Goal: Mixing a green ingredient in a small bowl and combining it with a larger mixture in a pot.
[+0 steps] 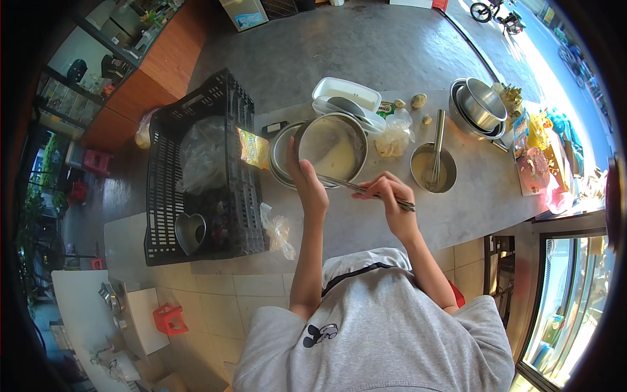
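One steel bowl (360, 171) takes all the attention from where I stand, tipped up over the near part of the desk (366, 228) with pale, creamy liquid (320, 147) pooled inside. The left grip (309, 185) is grasping it, palm and fingers laid along its left side. The right grip (394, 196) is clenched around a slim metal utensil (346, 185) that reaches to the bowl's near edge; its tip I can't make out. Looks like midway to me: the liquid appears mostly smooth, but plenty remains in the bowl, so the handling is evidently unfinished. A wider steel bowl (277, 159) sits beneath, to the left. Over on the right, a pot (450, 160) of similar pale mix seems already worked, a whisk (439, 134) standing untouched in it. Farther out are stacked metal bowls (486, 108) and, leftward, a black crate (245, 219).
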### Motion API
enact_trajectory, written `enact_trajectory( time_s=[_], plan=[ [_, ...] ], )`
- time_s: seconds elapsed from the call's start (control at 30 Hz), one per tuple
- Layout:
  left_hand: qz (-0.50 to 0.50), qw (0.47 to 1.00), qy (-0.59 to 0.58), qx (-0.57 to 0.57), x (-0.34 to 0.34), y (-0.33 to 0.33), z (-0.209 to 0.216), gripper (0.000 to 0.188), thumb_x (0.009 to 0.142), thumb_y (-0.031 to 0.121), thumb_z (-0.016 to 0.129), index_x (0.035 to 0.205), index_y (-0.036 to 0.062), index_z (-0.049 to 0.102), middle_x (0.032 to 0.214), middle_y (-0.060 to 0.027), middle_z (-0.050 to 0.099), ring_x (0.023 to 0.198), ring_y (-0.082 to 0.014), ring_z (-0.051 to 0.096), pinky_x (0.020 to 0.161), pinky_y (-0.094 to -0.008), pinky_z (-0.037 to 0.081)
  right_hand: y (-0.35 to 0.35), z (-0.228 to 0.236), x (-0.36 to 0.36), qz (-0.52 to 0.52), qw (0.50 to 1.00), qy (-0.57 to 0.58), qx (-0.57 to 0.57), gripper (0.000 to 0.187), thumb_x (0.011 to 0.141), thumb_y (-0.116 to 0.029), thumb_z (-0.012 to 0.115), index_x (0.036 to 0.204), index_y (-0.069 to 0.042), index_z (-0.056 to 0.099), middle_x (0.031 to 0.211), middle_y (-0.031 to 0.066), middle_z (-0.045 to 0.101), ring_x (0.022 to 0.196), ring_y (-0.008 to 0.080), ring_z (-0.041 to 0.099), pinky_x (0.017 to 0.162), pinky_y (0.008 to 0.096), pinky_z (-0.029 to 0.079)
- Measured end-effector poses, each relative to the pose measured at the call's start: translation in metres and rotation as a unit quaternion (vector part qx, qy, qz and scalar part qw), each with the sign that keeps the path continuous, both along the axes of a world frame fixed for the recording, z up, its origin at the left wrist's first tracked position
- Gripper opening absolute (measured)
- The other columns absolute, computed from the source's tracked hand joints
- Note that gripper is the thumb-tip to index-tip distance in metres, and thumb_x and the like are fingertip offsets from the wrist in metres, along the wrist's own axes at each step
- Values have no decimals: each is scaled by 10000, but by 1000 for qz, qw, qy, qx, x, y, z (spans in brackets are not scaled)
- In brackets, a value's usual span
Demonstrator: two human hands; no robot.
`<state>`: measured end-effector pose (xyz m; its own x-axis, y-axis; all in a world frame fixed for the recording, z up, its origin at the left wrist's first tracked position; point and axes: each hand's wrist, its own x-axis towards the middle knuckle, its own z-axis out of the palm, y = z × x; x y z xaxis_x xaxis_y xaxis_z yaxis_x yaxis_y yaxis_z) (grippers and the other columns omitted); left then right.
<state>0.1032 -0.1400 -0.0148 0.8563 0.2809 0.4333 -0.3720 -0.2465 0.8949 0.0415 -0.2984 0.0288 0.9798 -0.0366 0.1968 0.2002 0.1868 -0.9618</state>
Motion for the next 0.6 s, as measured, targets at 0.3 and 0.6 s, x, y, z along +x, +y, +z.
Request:
enact_trajectory(
  time_s=[0.3, 0.6],
  plan=[
    [9, 1000, 7, 27, -6, 2, 2, 579, 944, 404, 254, 1328, -29, 257, 1359, -179, 277, 1268, -294, 265, 1038, -382, 204, 9, 5, -6, -11, 999, -2, 36, 245, 901, -65, 462, 735, 50, 600, 706, 94, 532, 631, 168, 571, 596, 262, 448],
    [-1, 1000, 1, -1, -2, 5, -4, 581, 944, 404, 250, 1333, -28, 245, 1359, -180, 271, 1268, -294, 261, 1037, -384, 207, 10, 0, -3, -88, 996, 5, 21, 336, 928, -136, 429, 710, 69, 583, 746, 105, 569, 654, 153, 588, 602, 253, 460]
  ],
)
